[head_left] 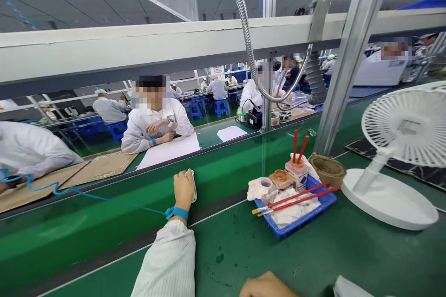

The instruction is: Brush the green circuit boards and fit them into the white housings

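Note:
My left hand (184, 189) reaches out over the green conveyor belt (223, 174), its fingers closed around a small white object with rounded edges (194, 188). Most of that object is hidden by the hand, so its kind is unclear. A blue wrist strap (177, 213) with a thin coiled blue cord circles the left wrist, below a white striped sleeve. At the bottom edge, my right hand (267, 286) rests over the green tabletop (230, 250). Only its back and knuckles show; the fingers are cut off by the frame.
On the right stands a blue tray (296, 222) with red-handled brushes (299, 197), small jars and white cloth. Behind it are a brown round pot (327, 169) and a white fan (400, 148). Across the belt, a person in white (156, 123) sits by a white sheet (170, 152).

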Demonstrator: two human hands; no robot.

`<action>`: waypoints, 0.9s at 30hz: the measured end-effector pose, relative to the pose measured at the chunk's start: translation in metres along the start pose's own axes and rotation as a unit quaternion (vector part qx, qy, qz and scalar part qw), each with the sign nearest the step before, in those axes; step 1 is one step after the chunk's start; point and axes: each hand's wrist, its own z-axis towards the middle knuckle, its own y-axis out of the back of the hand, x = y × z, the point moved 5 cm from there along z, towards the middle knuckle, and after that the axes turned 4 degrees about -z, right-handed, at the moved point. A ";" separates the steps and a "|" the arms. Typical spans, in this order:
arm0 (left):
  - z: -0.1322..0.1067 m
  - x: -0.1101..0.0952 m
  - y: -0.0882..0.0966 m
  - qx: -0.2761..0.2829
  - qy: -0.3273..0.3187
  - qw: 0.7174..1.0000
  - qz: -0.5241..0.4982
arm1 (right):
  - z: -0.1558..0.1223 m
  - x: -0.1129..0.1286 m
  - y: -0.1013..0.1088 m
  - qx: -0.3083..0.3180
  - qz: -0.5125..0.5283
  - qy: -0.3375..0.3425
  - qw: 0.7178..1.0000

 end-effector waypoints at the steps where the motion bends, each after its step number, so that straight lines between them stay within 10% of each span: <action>1: -0.012 -0.008 0.001 0.001 -0.015 1.000 -0.001 | -0.004 0.011 0.005 -0.010 -0.011 0.021 1.000; 7: -0.108 -0.050 -0.019 0.112 -0.106 0.987 -0.036 | -0.038 0.064 0.097 -0.242 -0.238 0.046 0.939; 13: -0.161 -0.062 -0.030 0.195 -0.117 0.970 -0.082 | -0.070 0.042 0.194 -0.366 -0.379 -0.066 0.848; 27: -0.167 -0.061 -0.029 0.203 -0.099 0.970 -0.083 | -0.069 0.038 0.204 -0.387 -0.488 -0.009 0.782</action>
